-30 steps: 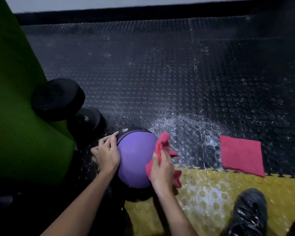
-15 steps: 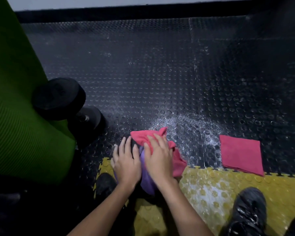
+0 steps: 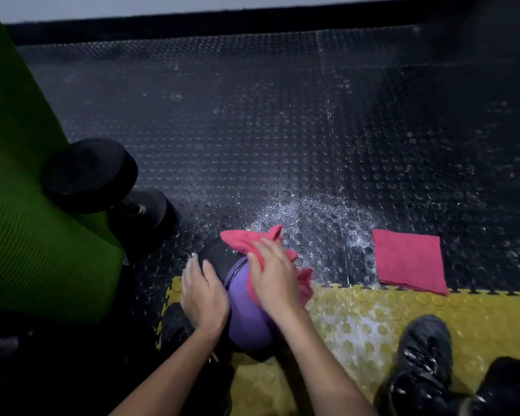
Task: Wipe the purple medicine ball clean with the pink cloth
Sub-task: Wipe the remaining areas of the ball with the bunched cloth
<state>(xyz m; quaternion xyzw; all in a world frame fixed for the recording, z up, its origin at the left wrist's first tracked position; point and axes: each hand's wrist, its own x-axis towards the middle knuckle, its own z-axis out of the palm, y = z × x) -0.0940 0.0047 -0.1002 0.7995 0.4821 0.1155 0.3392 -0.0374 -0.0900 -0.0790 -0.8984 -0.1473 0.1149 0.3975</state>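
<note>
The purple medicine ball [image 3: 245, 307], with a black panel on its far side, sits on the floor where the yellow mat meets the black one. My right hand [image 3: 275, 277] lies flat on top of it, fingers straight, pressing the crumpled pink cloth [image 3: 243, 240] against the ball's upper right. The cloth spills out past my fingertips and to the right of my palm. My left hand [image 3: 203, 292] rests on the ball's left side with straight fingers, steadying it. The ball's underside is hidden.
A second pink cloth [image 3: 408, 259], folded flat, lies to the right on the black studded floor. A wet splash patch [image 3: 312, 217] is beyond the ball. A black dumbbell [image 3: 102, 187] and a green mat [image 3: 27, 211] are at left. A black shoe [image 3: 420, 364] stands on the yellow mat [image 3: 387, 313].
My right hand carried the cloth from the ball's right side up over its top, then slid slightly right. The ball turned, showing its black panel. My left hand shifted from the side towards the top.
</note>
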